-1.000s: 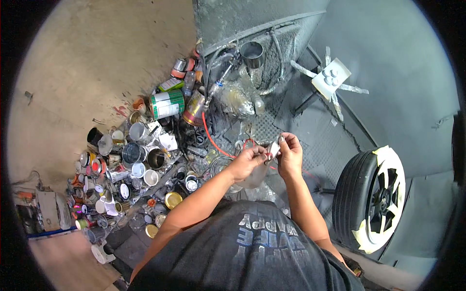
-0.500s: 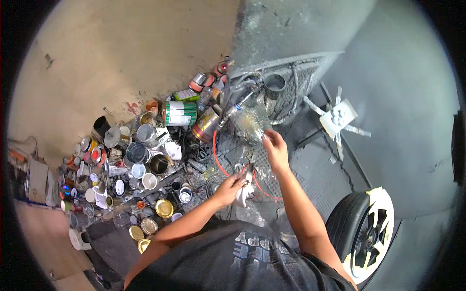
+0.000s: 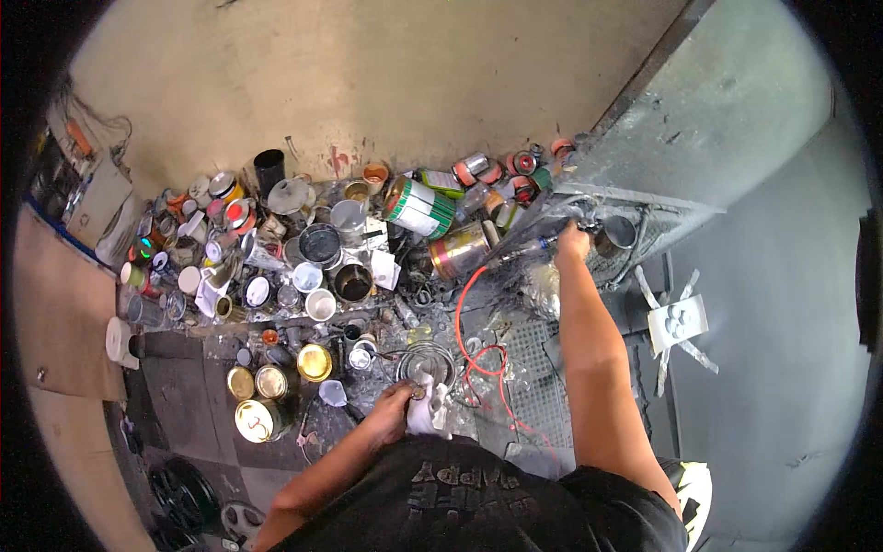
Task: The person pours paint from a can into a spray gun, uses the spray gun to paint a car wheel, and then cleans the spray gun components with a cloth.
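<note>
My right hand (image 3: 574,243) reaches out at the right, its fingers closed round the grip of a spray gun (image 3: 593,224). Much of the gun is hidden behind the hand. A dark, round cup (image 3: 617,232) shows just to its right. From the gun's hose fitting (image 3: 524,250), a red air hose (image 3: 459,317) runs down and loops over the floor. Close to my body, my left hand (image 3: 394,411) is closed on a crumpled white cloth (image 3: 427,412).
Paint cans and cups crowd the left, including a green-striped can (image 3: 419,208) and a gold can (image 3: 463,250). Lidded tins (image 3: 258,419) stand nearer. A stand with taped arms (image 3: 679,322) is at the right, and a partly masked wheel (image 3: 696,488) at the lower right.
My right hand has moved forward and taken hold of the spray gun. My left hand still holds the cloth, now nearer my body. The view has turned left.
</note>
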A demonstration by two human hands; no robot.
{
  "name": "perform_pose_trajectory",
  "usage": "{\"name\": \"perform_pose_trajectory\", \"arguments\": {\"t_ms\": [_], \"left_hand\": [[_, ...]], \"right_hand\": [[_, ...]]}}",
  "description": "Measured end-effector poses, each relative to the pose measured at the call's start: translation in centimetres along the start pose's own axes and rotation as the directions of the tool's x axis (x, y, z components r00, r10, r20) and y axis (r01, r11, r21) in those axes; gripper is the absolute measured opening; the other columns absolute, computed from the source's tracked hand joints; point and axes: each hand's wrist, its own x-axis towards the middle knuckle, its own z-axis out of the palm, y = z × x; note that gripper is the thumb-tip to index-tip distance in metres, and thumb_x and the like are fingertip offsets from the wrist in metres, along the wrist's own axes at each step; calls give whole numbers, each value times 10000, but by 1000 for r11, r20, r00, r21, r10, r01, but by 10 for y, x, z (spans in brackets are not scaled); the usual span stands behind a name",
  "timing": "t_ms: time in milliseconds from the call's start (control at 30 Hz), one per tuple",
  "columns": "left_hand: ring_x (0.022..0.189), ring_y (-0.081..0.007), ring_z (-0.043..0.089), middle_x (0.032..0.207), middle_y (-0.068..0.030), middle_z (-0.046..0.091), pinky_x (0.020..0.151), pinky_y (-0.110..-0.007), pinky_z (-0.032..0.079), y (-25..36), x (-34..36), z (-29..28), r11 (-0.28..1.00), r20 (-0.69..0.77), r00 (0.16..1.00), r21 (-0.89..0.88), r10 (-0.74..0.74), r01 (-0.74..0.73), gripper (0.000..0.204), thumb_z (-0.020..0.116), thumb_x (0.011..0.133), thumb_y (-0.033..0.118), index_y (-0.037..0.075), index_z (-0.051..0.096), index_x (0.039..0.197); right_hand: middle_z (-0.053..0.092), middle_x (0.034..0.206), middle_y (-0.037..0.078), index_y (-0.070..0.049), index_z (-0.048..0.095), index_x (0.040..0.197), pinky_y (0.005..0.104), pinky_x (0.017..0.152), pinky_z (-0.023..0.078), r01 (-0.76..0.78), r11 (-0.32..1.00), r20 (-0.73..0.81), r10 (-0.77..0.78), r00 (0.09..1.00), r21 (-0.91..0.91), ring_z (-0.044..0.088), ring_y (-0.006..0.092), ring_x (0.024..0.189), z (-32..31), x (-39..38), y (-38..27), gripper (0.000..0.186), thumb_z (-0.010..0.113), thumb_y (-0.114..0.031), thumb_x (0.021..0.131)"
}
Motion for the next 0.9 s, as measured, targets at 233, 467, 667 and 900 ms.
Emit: {"name": "perform_pose_trajectory", "arguments": {"t_ms": [233,467,667,900], "left_hand": [[906,-249,674,1024,-125,688,807,-389,550,6,-7,-11,894,-67,974,415,216,-170,278,491,968,238,34,645,1077],[924,-205,677,1047,-102,694,851,-359,546,3,48,15,987,4,991,88,134,-134,256,487,1005,188,15,638,1118],[908,-146,632,1000,-44,661,823,-302,509,1,69,77,966,121,991,243,61,-90,135,534,998,136,60,625,1063],[1006,-112,616,1111,-37,665,890,-279,499,-16,60,139,904,339,936,423,-96,-60,256,480,1041,171,31,616,1206]], "right_hand": [[642,799,112,-23,527,1062,345,465,502,-202,616,303,-63,951,762,651,254,614,-91,28,40,294,559,-298,966],[670,1085,134,-36,571,1237,399,662,607,-287,764,575,-131,807,578,631,258,1075,-217,-178,88,342,569,-229,955],[678,1146,124,-8,597,1257,369,628,599,-458,749,822,-199,534,479,659,230,987,-256,-305,113,373,616,-154,914],[700,1095,115,5,604,1246,322,597,593,-479,664,775,-251,581,574,676,195,898,-270,-314,138,363,616,-140,913]]}}
